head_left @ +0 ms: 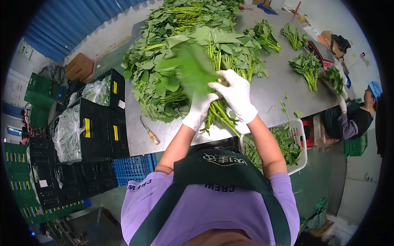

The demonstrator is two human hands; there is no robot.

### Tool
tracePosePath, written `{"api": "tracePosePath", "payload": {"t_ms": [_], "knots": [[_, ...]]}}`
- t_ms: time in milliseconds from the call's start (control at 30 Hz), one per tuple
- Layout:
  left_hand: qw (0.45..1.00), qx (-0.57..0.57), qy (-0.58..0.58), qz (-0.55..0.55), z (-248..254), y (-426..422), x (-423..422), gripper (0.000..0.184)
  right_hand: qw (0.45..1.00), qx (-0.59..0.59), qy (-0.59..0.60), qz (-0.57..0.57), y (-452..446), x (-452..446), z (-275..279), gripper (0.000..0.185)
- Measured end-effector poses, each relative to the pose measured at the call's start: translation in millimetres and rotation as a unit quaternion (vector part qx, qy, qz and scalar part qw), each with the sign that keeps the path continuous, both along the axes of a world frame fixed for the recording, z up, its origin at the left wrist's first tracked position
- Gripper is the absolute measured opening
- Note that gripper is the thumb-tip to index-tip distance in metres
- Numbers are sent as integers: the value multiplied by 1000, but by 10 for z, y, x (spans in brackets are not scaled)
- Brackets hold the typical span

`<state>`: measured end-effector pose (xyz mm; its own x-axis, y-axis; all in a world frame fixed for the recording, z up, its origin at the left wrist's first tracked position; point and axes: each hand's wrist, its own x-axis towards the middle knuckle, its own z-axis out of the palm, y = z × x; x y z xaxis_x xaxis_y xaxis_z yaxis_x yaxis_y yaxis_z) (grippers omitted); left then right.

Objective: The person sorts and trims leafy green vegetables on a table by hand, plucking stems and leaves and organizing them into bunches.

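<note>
Bunch of leafy greens (192,69): held over the near part of a metal table (283,82), leaves pointing away from the wearer, stems slanting back toward the near edge. Leaves are motion-blurred (outlines not readable).

Grip: left hand (199,111), in a white glove, is closed around the stems from the left. Right hand (237,93), gloved likewise, grasps them from the right, thumb and fingers bent inward; the two hands meet at the stems.

Surroundings: a large heap of greens (158,67) lies beyond and to the left of the hands, spreading to the far part of the table. A knife (150,131) with a curved blade and wooden handle lies left of the left hand, near the table edge. Farther right, separate small bunches (307,70) rest on the metal, with a red scale (322,54) beside them. A few loose sprigs (283,105) lie near the right edge.

Below the near edge, right of the wearer: white basket (304,158) containing more greens. To the left, dark crates (96,133) are stacked, some with plastic bags (67,133) on or in them (exact seating unclear). A co-worker (357,117) in a blue cap is at the far right, a gloved hand (343,105) near the rightmost bunch (contact cannot be confirmed).
</note>
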<state>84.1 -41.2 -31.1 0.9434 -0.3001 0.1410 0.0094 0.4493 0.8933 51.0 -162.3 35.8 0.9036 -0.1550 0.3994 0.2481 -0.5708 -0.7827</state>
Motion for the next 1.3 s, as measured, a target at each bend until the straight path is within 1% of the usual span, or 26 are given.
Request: {"api": "tracePosePath", "payload": {"t_ms": [33,67,100,133,167,300,367,433,467,600,700,733,800,833,867,900,933,967,1033,1067,1100,1133,1167,1200,1233,1300], "knots": [[997,57,59,-7,93,38,-47,35,999,-25,9,-28,20,68,-43,21],[997,46,63,-6,137,62,-70,36,996,63,-60,10,20,123,-54,18],[997,35,67,-4,183,81,-76,36,986,153,36,48,-40,105,-42,15],[997,13,73,-12,270,96,-96,37,966,237,61,79,-75,111,-63,14],[997,26,78,-1,263,111,-80,35,938,317,87,108,-100,113,-73,14],[988,-43,142,-29,166,157,-59,28,904,373,121,169,-215,34,-158,14],[985,-46,162,-41,165,171,-69,25,927,318,99,172,-215,-49,-188,15],[982,-62,173,-43,153,157,-83,22,957,243,58,145,-193,-128,-231,16],[982,-58,173,-45,124,154,-92,22,947,279,87,134,-191,-177,-208,16],[978,-68,189,-53,130,116,-162,22,947,276,89,140,-224,-269,-320,16],[978,-50,197,-42,96,102,-148,21,951,252,44,175,-230,-271,-407,16],[978,-50,197,-39,127,84,-167,21,957,239,56,155,-229,-314,-326,13],[982,-31,186,-23,131,112,-157,18,970,219,-19,103,-365,-398,-456,13],[984,-25,175,3,266,175,-159,20,974,208,-55,76,-498,-450,-546,13],[986,-7,165,25,298,282,-126,23,927,363,-96,10,-688,-515,-624,19],[987,11,156,48,320,409,-84,26,851,506,-133,-56,-940,-583,-705,27],[987,9,135,85,354,537,-59,28,756,624,-198,-4,-1270,-659,-793,37],[986,6,114,123,375,655,-42,29,638,725,-255,50,-1587,-727,-875,48],[978,-11,94,185,388,843,-12,29,599,772,-209,26,-1862,-880,-969,58],[977,-27,83,196,399,916,0,29,626,760,-174,10,-1899,-865,-1048,62],[977,-45,84,190,365,984,18,30,702,697,-139,-36,-1862,-824,-1190,55],[976,-61,93,187,318,1037,34,30,770,633,-53,-55,-1689,-731,-1184,51],[975,-76,101,183,284,1073,40,30,825,559,32,-74,-1505,-619,-1174,47],[976,-74,109,173,271,1085,35,27,866,489,89,-48,-1288,-502,-1088,40],[976,-71,111,171,246,1090,28,28,898,414,145,-21,-1088,-376,-999,34],[977,-64,114,167,196,1111,15,28,921,345,183,9,-828,-86,-1014,29]]}}
